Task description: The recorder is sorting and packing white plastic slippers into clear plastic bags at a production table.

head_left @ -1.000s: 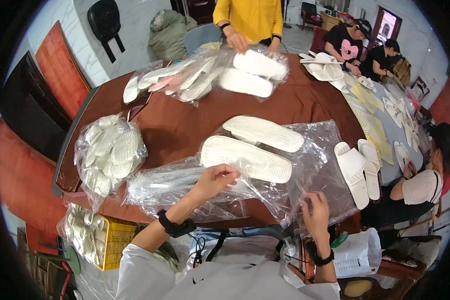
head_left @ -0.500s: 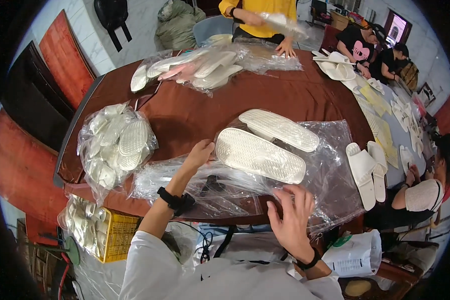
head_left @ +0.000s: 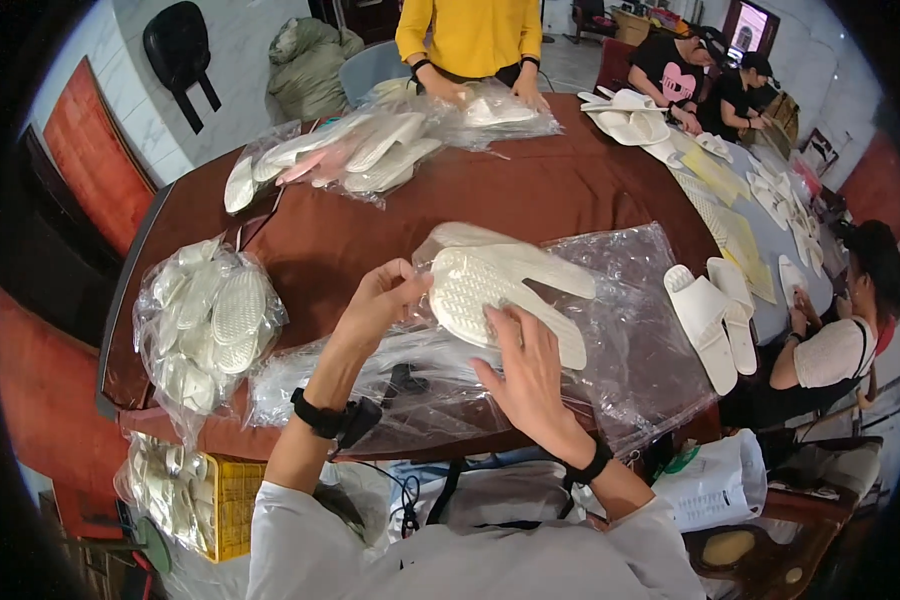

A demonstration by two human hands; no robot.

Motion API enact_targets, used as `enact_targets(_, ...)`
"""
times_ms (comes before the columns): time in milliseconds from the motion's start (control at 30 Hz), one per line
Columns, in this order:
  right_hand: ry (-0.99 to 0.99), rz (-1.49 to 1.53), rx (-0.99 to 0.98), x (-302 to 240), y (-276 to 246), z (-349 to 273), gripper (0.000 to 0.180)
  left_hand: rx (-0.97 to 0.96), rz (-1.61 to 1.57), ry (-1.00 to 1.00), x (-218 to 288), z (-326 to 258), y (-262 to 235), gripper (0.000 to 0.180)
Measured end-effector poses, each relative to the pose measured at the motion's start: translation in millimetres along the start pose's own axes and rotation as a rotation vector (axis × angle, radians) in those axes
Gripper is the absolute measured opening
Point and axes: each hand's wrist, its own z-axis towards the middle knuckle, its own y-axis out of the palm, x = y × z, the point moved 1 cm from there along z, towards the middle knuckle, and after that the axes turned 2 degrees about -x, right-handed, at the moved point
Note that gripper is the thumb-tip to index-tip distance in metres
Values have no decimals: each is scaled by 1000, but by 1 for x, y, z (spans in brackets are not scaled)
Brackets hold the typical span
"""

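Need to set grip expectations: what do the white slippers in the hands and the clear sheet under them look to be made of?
White slippers: probably moulded foam or soft plastic, matte, with a dotted sole texture. Clear sheet: thin plastic film, glossy, crinkled and see-through over the brown table. Left hand and right hand hold the pair.

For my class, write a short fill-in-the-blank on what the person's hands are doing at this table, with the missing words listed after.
1. The left hand and right hand hold a pair of white ____ soles-up.
2. Under the pair lies a sheet of clear ____.
3. The table top is ____ in colour.
4. Left of the hands sits a clear bag of slippers near the table's ____ edge.

Missing words: slippers; plastic; brown; left
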Motion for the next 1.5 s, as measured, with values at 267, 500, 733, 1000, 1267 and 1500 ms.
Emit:
enact_targets(267,-103,165,339,-12,-50,41,31,114,-104,452,85,-35,47,19)
enact_targets(500,9,980,252,-25,-76,59,19,175,32,841,151,-60,75,31)
enact_targets(733,-60,549,332,-9,-65,47,36,336,-91,760,136,-5,13,35)
enact_targets(1000,-17,335,301,21,-46,-12,22,496,-202,681,104,10,-76,26)
enact_targets(1267,23,385,-73,28,-5,-39,30,425,-234,801,126,0,-70,16)
enact_targets(1500,-71,113,-197,42,31,-51,47,420,-125,1096,165,-46,-59,18)
